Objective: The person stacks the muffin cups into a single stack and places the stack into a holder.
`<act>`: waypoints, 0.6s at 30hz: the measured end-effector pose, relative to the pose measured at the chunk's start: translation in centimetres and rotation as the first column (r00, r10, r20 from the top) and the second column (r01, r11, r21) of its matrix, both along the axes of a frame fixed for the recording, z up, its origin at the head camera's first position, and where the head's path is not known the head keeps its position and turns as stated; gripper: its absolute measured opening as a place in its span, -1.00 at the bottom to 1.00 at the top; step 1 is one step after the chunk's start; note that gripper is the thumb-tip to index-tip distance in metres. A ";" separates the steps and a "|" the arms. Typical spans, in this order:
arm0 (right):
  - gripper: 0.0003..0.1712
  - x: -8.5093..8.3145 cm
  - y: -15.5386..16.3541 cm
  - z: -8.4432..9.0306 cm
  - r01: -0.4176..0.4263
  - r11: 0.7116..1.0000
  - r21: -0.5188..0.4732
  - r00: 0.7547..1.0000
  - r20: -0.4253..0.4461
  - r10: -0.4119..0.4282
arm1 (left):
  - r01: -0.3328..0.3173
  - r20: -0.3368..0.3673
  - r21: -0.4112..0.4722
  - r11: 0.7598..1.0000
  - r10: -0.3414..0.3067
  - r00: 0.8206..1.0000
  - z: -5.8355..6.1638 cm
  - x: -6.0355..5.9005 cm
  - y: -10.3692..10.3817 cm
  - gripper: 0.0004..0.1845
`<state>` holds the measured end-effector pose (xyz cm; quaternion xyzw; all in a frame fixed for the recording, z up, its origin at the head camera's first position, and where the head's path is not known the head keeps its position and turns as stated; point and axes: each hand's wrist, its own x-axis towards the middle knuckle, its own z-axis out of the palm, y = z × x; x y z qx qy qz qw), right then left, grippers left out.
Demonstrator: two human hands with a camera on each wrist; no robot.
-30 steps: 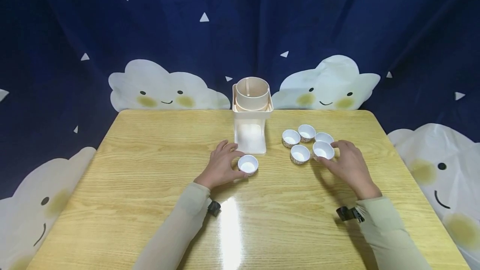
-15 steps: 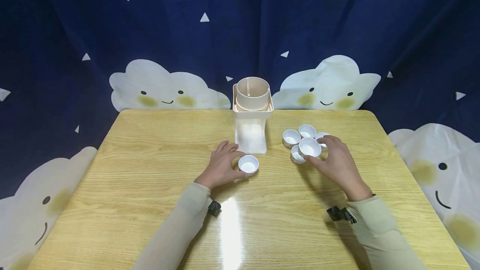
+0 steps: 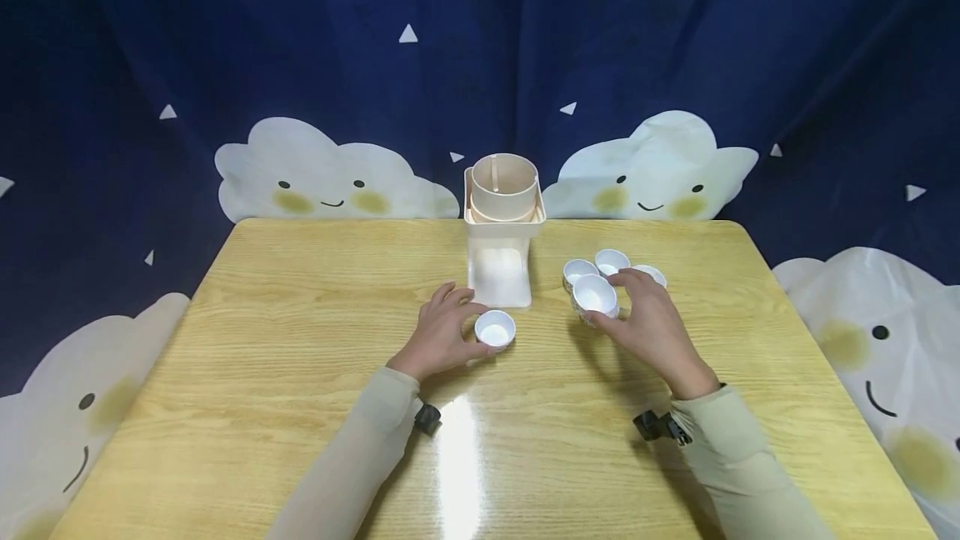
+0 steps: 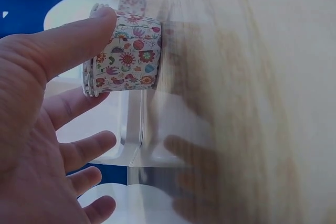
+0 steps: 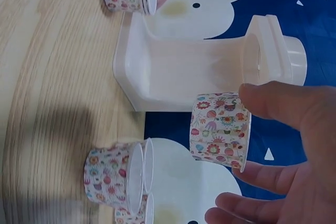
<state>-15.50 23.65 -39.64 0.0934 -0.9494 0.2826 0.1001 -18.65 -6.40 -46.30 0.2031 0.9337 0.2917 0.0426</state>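
Observation:
My left hand pinches a paper baking cup between thumb and forefinger. In the left wrist view this flower-printed cup shows more than one rim, like a nested stack, and stands on the table. My right hand grips another cup, white inside, by its sides. The right wrist view has that cup raised off the table, apart from the others. Under and behind it stand more cups, one at the left, one farther back, one partly behind my fingers.
A cream plastic stand with a round cylinder on top is at the table's back middle, just beyond my left hand. Behind the wooden table hangs a dark blue curtain with cloud prints.
My right hand has lifted its cup from the right of the group and carried it left, over the nearest standing cup. The left hand and its cup have stayed in place.

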 end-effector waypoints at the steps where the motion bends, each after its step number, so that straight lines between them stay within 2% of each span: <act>1: -0.36 0.0 -0.2 0.0 -0.006 1.000 0.000 1.000 0.001 0.006 | -0.002 0.000 0.002 1.000 0.002 1.000 0.0 0.0 -0.1 -0.38; 10: -0.39 0.0 -1.6 -0.5 -0.056 0.998 0.007 0.998 -0.029 0.056 | 0.006 0.003 0.002 1.000 -0.006 1.000 0.2 0.0 -0.1 -0.37; 18: -0.34 -0.7 -3.1 -1.5 -0.138 0.990 0.021 0.990 -0.009 0.138 | 0.006 -0.002 0.003 1.000 -0.006 1.000 0.2 0.1 -0.2 -0.36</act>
